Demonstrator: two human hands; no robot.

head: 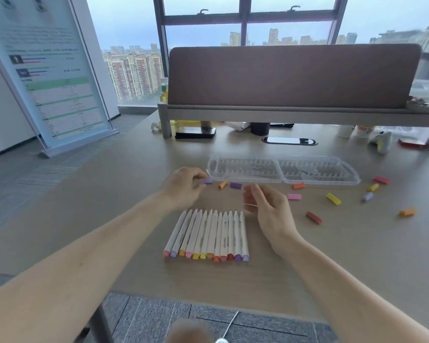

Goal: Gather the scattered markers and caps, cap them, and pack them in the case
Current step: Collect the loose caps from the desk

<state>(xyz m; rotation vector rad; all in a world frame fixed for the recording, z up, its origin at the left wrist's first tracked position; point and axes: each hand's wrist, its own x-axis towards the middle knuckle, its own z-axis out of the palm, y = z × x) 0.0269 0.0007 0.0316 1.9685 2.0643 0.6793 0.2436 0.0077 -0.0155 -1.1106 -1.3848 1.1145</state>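
Several white markers (208, 233) lie side by side in a neat row on the desk, coloured ends toward me, uncapped tips away. The clear plastic case (282, 169) lies open behind them, with nothing in its slots. My left hand (183, 186) pinches a light purple cap (206, 180) at the case's left corner. My right hand (265, 206) hovers over the row's far right end, fingers loosely curled and holding nothing. Loose caps lie around: orange (222, 184), purple (235, 185), orange-red (298, 186), pink (294, 197), yellow (333, 198), brown-red (314, 217).
More caps lie at the right: red (382, 180), yellow (373, 187), lilac (367, 196), orange (408, 212). A brown partition on a raised shelf (295, 112) closes the desk's back, with a phone (195, 132), cups and clutter under it. The desk's front edge is near me.
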